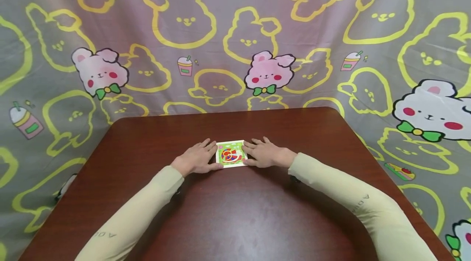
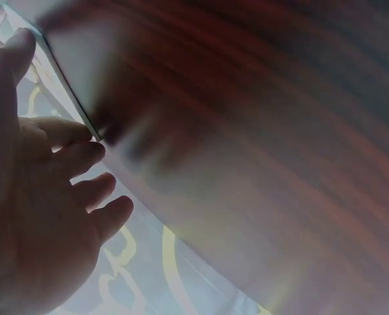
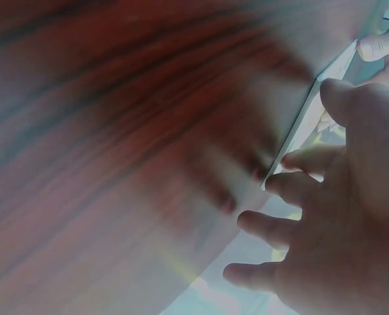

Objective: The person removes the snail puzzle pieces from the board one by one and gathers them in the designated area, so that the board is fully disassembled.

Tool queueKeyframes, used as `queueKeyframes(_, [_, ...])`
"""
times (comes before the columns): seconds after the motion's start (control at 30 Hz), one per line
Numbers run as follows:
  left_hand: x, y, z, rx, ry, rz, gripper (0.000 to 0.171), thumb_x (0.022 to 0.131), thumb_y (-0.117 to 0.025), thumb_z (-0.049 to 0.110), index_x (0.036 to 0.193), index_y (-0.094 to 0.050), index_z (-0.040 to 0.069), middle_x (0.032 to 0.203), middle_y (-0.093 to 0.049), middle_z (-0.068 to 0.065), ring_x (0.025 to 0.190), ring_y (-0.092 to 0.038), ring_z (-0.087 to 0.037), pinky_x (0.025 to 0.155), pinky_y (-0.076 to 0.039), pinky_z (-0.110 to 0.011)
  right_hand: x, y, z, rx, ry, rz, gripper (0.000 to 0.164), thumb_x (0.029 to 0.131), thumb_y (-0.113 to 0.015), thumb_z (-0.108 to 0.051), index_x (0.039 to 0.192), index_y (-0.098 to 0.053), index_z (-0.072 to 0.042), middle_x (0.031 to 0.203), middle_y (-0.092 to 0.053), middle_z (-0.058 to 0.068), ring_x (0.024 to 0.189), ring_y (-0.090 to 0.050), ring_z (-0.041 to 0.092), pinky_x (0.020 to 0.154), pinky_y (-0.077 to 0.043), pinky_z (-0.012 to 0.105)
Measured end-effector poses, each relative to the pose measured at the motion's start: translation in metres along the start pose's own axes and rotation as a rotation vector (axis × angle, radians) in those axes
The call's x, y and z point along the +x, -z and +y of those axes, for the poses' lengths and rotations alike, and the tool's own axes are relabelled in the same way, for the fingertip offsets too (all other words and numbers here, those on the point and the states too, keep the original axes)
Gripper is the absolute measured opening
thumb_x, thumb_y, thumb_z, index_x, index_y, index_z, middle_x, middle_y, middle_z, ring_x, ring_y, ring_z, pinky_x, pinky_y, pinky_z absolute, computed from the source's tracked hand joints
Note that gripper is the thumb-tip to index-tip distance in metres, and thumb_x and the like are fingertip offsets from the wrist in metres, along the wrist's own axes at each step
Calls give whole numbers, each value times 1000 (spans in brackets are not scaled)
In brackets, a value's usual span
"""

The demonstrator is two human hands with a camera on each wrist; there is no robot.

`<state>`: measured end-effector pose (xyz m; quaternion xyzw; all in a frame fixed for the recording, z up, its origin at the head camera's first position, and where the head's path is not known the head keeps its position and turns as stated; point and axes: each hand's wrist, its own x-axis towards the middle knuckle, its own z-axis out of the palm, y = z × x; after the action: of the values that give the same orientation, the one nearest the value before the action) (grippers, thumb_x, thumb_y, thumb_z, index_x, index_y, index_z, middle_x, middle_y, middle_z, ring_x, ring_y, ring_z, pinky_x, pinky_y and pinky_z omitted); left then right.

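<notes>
A small square picture board [image 1: 232, 154] with a white border lies on the brown table. Its green picture has a round spiral shape in red, blue and yellow, like a snail. My left hand [image 1: 198, 158] touches its left side, thumb by the near corner and fingers spread towards the far one. Mirroring it, my right hand [image 1: 266, 154] touches the right side with fairly straight, spread fingers. In the left wrist view the board's thin edge [image 2: 67, 90] runs between thumb and index finger; the right wrist view shows the same on the other side.
The glossy wooden table [image 1: 235, 208] has rounded far corners. A grey curtain [image 1: 220, 28] printed with yellow outlines and white bear-like heads hangs behind it and along both sides. Both forearms, in pale sleeves [image 1: 331, 183], reach in from the near edge.
</notes>
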<state>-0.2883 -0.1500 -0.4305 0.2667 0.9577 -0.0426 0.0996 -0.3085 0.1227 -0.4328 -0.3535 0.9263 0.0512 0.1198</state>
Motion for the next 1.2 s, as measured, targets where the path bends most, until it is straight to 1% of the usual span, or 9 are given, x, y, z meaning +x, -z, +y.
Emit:
queueKeyframes(0.2, [8,5,9,-30,5,-19,89,91,-46,70,155,-29,9,163,-26,-10,152,-17,-33,121,-25,-49,-10,-1,10,26,-3,6,69,100,-38,-58,157,-26,-20,165,-19,3,151,-21,36,116,-17,68])
queueKeyframes(0.47, [20,10,21,12,-2,-32,92,91,-44,72,156,-27,10,163,-24,-8,153,-16,-32,122,-24,-46,-20,0,20,47,-27,-1,70,100,-41,-57,156,-27,-18,165,-20,5,151,-19,38,117,-16,68])
queueKeyframes(0.67, [26,10,27,25,-24,-44,92,92,-41,72,156,-24,9,164,-22,-9,153,-15,-31,123,-24,-45,-24,1,26,55,-26,-3,70,100,-44,-54,155,-30,-15,164,-23,8,150,-20,40,115,-19,69])
queueKeyframes(0.77, [28,8,29,15,-29,-35,92,92,-41,72,156,-24,9,164,-22,-9,153,-15,-30,123,-25,-45,-25,1,28,73,-27,1,71,99,-47,-54,155,-30,-14,163,-24,8,150,-20,41,115,-21,68])
queueKeyframes(1.0, [31,6,30,46,-28,-33,93,92,-39,74,157,-23,9,164,-21,-9,154,-14,-28,124,-22,-42,-24,1,32,116,-16,12,72,98,-51,-52,154,-33,-11,162,-25,11,149,-20,44,114,-27,66])
queueKeyframes(1.2, [32,5,29,56,-41,-21,93,92,-39,73,156,-24,7,164,-22,-11,153,-15,-28,124,-22,-41,-20,4,31,147,-26,-8,72,96,-56,-51,152,-37,-10,161,-28,12,148,-22,43,116,-28,60])
